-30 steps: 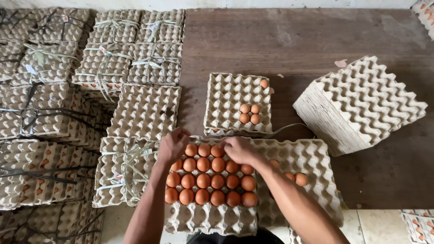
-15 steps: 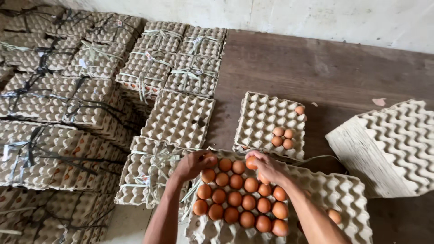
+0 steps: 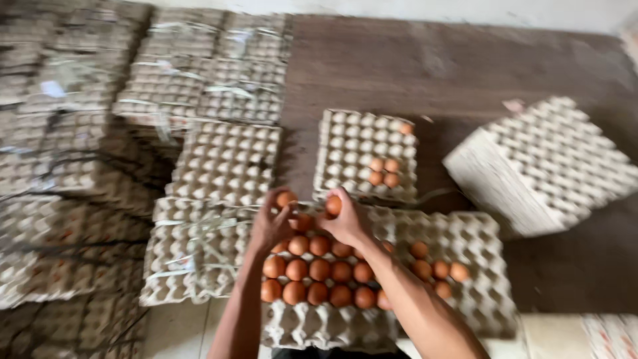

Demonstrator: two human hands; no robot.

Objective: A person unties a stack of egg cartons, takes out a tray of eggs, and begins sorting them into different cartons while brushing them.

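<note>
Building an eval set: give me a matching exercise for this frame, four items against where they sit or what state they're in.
Items:
1. left hand
2. right hand
3. far egg tray
4. tilted stack of empty trays

Places or states:
A. on the floor at the right, holding no eggs
B. holds a brown egg over the near tray's far left corner
C. nearly empty, a few eggs near its right side
D. holds an egg beside the other hand

Pairs: 1-B, 2-D, 3-C, 4-A

dark wooden floor (image 3: 465, 73), pale wall (image 3: 465, 8)
</note>
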